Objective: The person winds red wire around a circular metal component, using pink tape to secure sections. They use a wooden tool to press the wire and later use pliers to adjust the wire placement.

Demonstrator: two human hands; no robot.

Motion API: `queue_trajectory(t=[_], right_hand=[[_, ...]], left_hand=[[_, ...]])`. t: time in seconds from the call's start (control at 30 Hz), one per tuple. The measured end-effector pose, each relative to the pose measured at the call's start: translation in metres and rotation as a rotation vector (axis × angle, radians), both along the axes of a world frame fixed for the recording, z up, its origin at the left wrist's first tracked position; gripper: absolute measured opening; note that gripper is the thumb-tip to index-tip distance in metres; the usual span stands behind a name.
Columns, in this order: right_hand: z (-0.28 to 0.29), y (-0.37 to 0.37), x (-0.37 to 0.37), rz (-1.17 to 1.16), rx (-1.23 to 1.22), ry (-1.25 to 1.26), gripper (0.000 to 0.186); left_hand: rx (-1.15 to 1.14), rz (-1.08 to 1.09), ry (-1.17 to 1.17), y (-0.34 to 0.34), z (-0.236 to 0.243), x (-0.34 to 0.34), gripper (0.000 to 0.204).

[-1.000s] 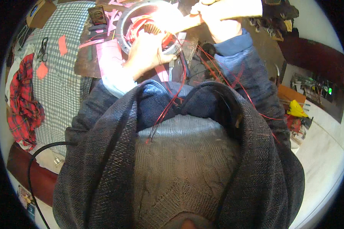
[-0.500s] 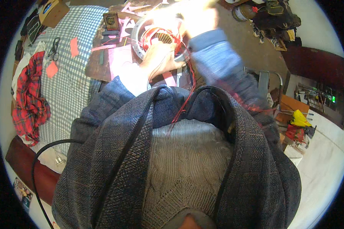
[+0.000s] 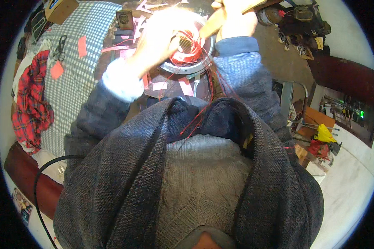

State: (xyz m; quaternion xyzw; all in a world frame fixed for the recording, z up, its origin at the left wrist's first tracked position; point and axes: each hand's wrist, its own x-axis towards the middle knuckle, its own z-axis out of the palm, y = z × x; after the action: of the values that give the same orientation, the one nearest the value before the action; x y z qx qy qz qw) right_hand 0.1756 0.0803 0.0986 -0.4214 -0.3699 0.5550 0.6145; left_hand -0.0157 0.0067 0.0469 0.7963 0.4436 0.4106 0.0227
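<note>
Left hand (image 3: 160, 39): it lies at 11 o'clock of the picture, over the left rim of the metal ring (image 3: 187, 66). Strong light washes it out, so I cannot tell if the fingers are apart or together, or if they grip something.
Right hand (image 3: 234, 20): it is at 12 o'clock, closed around a wooden stick (image 3: 212, 25). The stick slants down to the left and its lower end reaches the red wire coil (image 3: 187, 50).
Red wire coil: it sits inside the metal ring, between the two hands. Loose red wire strands (image 3: 199, 112) hang from it toward 6 o'clock, down to the collar of the dark jacket (image 3: 124, 178).
Metal ring: round and grey, it lies on the dark desk (image 3: 112, 62) just before the person's chest.
Pink paper pieces (image 3: 160, 86): they are scattered on the desk around the ring, mostly at its 7 o'clock side.
Checked cloth (image 3: 77, 79): it is spread at 10 o'clock. Scissors (image 3: 60, 46) and a few red paper bits (image 3: 56, 69) lie on it.
Red plaid cloth (image 3: 27, 103): it is bunched at 9 o'clock, beside the checked cloth.
Yellow object (image 3: 325, 133): it lies at 3 o'clock among clutter, well apart from the hands.
</note>
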Motion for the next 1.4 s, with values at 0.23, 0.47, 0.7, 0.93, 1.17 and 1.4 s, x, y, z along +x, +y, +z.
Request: queue_trajectory(t=[0.23, 0.47, 0.7, 0.93, 1.17, 1.4], right_hand=[[0.006, -0.005, -0.018, 0.169, 0.853, -0.763, 0.009], [-0.01, -0.028, -0.033, 0.291, 0.798, -0.526, 0.027], [-0.027, -0.005, -0.039, 0.165, 0.826, -0.768, 0.025], [-0.035, 0.016, -0.018, 0.207, 0.5, -0.759, 0.011], [-0.003, 0.059, -0.063, 0.319, 0.098, -0.236, 0.01], [-0.045, 0.015, -0.031, 0.492, 0.346, -0.184, 0.025]], left_hand=[[-0.077, -0.13, 0.306, 0.068, -0.071, -0.012, 0.054], [-0.232, 0.028, 0.038, 0.065, -0.064, -0.003, 0.056], [-0.165, -0.141, -0.075, 0.075, -0.085, -0.015, 0.049], [-0.29, 0.278, 0.235, 0.018, -0.038, 0.005, 0.064], [-0.422, 0.442, 0.148, -0.011, -0.029, 0.007, 0.061], [-0.301, 0.285, -0.251, -0.013, -0.057, 0.003, 0.047]])
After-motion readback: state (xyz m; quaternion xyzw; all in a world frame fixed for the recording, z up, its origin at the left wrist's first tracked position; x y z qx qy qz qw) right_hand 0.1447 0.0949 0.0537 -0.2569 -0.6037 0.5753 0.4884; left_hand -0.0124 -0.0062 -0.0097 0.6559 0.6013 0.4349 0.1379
